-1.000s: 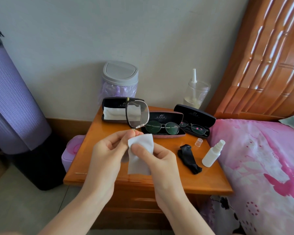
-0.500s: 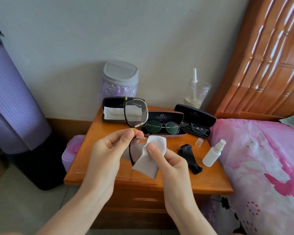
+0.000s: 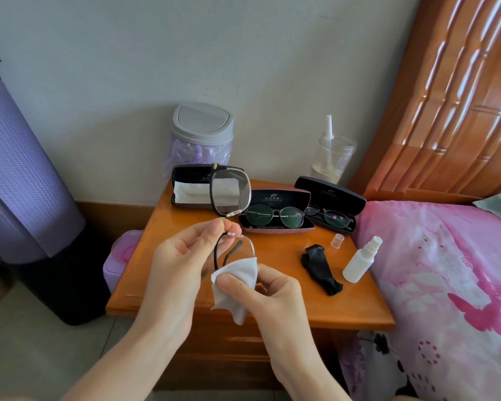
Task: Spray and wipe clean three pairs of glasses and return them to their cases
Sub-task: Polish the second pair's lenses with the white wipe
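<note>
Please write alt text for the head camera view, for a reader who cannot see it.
A left hand pinches black-framed glasses at the bridge while the right hand presses a white cloth on the lower lens, above a wooden nightstand with a spray bottle.

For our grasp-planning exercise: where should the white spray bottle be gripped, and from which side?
Grip the spray bottle round its smooth cylindrical body, below the nozzle, from the front: it stands upright, bed close on its right, black cloth on its left.
</note>
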Tool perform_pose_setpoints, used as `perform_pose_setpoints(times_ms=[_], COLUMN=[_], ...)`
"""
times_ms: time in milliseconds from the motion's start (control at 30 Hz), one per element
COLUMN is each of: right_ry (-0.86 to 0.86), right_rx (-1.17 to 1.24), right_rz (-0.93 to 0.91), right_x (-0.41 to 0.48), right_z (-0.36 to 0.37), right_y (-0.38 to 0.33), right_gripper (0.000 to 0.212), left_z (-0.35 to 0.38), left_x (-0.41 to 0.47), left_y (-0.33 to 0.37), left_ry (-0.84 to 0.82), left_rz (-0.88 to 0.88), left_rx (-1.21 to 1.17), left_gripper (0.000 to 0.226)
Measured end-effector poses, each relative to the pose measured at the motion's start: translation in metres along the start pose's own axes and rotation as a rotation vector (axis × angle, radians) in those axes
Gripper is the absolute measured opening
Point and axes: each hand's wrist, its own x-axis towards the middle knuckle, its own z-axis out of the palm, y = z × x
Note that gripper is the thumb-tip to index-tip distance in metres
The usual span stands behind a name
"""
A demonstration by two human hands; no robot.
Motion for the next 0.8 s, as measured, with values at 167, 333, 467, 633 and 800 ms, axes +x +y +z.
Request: perform_pose_setpoints(times_ms=[167, 333, 467, 633, 800], right_ry=[0.002, -0.062, -0.124, -0.008, 0.170], right_rx=[-0.053, -0.065, -0.082, -0.058, -0.048], right_rz=[-0.076, -0.061, -0.048, -0.117, -0.229], right_x=[0.005, 0.005, 0.004, 0.006, 0.018], right_z=[0.000, -0.009, -0.020, -0.039, -0.052], right_y=[0.003, 0.000, -0.003, -0.004, -0.014], right_gripper=[0.034, 0.024, 0.016, 0.023, 0.024], left_z=[-0.001, -0.005, -0.004, -0.005, -0.006], left_x=[-0.001, 0.001, 0.001, 0.002, 0.001], left_y=[0.001, 0.000, 0.000, 0.004, 0.006], left_ry=[0.006, 0.016, -0.007, -0.035, -0.106], left_rz=[0.002, -0.004, 0.015, 0.029, 0.055], left_rx=[0.035, 0.082, 0.098, 0.049, 0.161], left_gripper=[0.019, 0.020, 0.019, 0.025, 0.026])
